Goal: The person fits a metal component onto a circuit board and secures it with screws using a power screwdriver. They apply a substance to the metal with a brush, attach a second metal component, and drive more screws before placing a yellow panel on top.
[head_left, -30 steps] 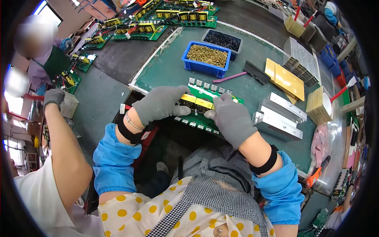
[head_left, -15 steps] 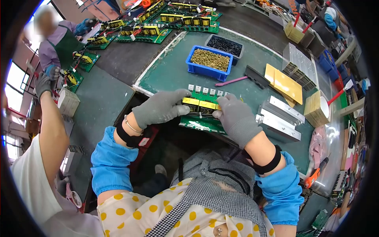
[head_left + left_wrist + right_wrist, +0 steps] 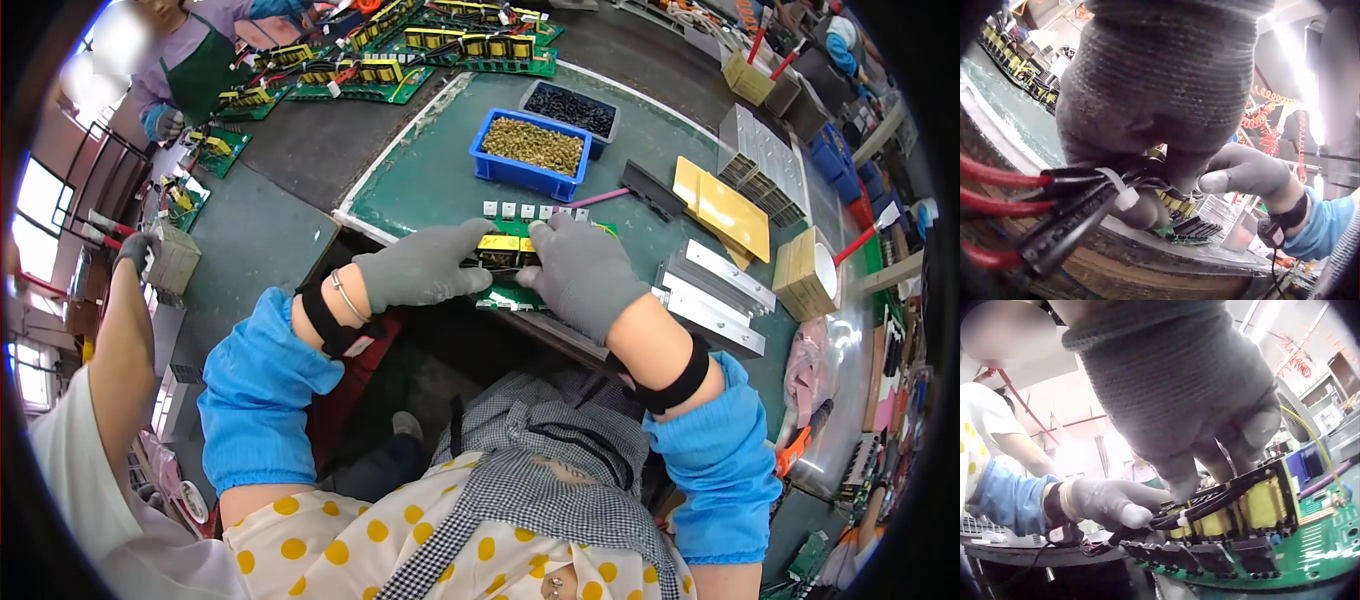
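2 gloved hands, left hand (image 3: pixel 425 266) and right hand (image 3: pixel 580 275), grasp 1 green circuit board (image 3: pixel 515 290) near 2 bins (image 3: pixel 530 150).

Green-topped workbench (image 3: pixel 440 170), dark grey side table (image 3: pixel 255 250), bright windows (image 3: pixel 35 215) at left

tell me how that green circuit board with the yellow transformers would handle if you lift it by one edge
The circuit board looks rigid, so it probably stays flat. The yellow transformers likely make it top-heavy, apt to tilt. Both gloved hands, left hand and right hand, grip it; its black wires look floppy and may snag.
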A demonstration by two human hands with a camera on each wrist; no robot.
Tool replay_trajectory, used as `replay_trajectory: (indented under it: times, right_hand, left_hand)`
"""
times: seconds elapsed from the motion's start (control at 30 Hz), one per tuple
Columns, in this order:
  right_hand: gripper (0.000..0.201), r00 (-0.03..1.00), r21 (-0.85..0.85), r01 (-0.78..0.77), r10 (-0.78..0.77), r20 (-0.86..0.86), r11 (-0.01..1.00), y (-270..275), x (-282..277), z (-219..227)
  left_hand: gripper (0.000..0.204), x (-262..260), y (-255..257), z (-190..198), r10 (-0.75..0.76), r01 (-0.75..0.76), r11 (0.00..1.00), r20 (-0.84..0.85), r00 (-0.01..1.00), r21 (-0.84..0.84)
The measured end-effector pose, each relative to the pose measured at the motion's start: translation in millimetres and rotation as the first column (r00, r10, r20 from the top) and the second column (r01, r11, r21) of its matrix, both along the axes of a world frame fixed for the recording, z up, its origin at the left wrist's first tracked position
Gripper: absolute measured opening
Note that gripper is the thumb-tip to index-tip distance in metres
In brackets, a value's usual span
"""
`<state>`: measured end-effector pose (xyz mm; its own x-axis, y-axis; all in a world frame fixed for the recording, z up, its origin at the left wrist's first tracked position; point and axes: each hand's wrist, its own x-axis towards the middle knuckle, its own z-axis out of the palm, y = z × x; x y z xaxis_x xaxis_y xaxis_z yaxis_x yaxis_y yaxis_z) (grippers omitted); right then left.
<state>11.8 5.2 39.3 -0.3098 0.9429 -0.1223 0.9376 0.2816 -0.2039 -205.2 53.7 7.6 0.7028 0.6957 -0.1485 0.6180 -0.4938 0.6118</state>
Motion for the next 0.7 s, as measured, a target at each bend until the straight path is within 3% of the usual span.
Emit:
replay_trajectory:
  times: [0.1,0.2,0.3,0.43,0.53,0.63,0.7]
  right_hand:
    - [0.038,0.999,-0.12,-0.002,0.008,0.051,0.993,9,-1,7]
    - [0.031,0.997,-0.059,-0.014,0.019,0.073,0.998,8,-5,-3]
    - [0.027,0.992,-0.011,0.015,-0.013,0.128,1.0,6,-17,-11]
    - [0.029,0.986,0.222,-0.107,0.076,0.146,0.969,-1,-5,-31]
    - [0.031,0.997,0.181,-0.077,0.075,0.018,0.98,0,1,-28]
    - [0.03,0.997,-0.013,-0.048,0.048,-0.058,0.999,13,8,-10]
    - [0.025,0.999,-0.075,-0.037,0.038,0.006,0.996,13,3,-2]
  left_hand:
    - [0.048,7,0,-7,0.037,0.011,0.952,-0.15,0.988,0.305]
    - [0.044,15,4,6,0.019,0.082,0.942,-0.296,0.955,0.326]
    - [0.049,13,10,5,-0.003,0.115,0.941,-0.332,0.943,0.317]
    - [0.057,10,19,9,-0.142,0.192,0.881,-0.146,0.979,0.433]
    - [0.064,22,15,0,-0.135,0.152,0.86,-0.07,0.988,0.487]
    - [0.063,32,22,2,-0.06,0.147,0.91,-0.228,0.972,0.387]
    - [0.06,36,20,3,-0.075,0.186,0.869,-0.249,0.966,0.459]
